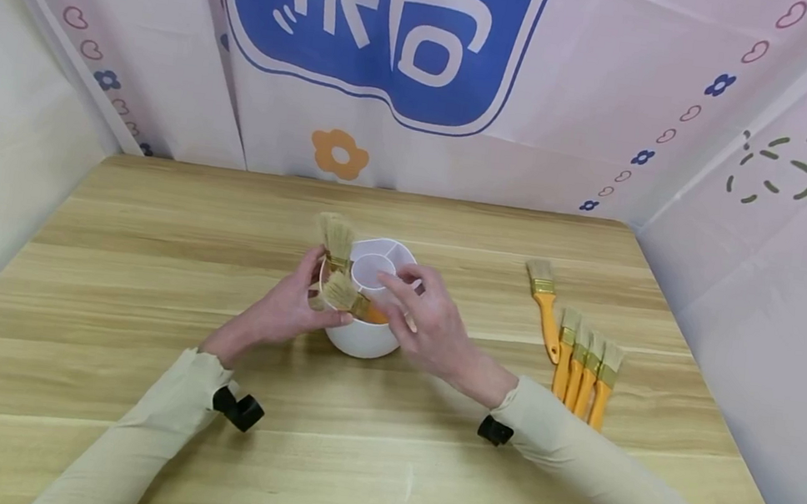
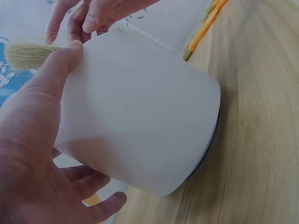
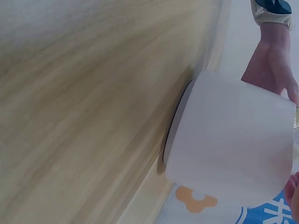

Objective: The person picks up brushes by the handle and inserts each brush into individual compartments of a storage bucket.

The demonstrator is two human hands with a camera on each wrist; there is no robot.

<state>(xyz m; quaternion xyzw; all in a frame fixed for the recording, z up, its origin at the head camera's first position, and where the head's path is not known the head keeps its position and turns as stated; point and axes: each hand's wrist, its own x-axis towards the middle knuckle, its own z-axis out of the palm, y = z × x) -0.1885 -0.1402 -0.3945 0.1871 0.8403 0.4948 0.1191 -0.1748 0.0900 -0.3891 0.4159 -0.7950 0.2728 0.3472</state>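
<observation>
Well, at the left, the left hand (image 1: 285, 296) is curved round the side of the white pot (image 1: 362, 341), thumb at the near rim. The pot stands upright in the middle of the wooden table (image 1: 316, 468). In its left part lean two brushes, bristles up: the far brush (image 1: 336, 237) and the near brush (image 1: 342, 292), tipped left. A round cup (image 1: 370, 265) sits inside. Over the right rim, the right hand (image 1: 432, 323) has loosely bent fingers, thumb and forefinger apart. Further right lie a single brush (image 1: 549, 320) and, nearer, four brushes (image 1: 587, 382) in a row.
</observation>
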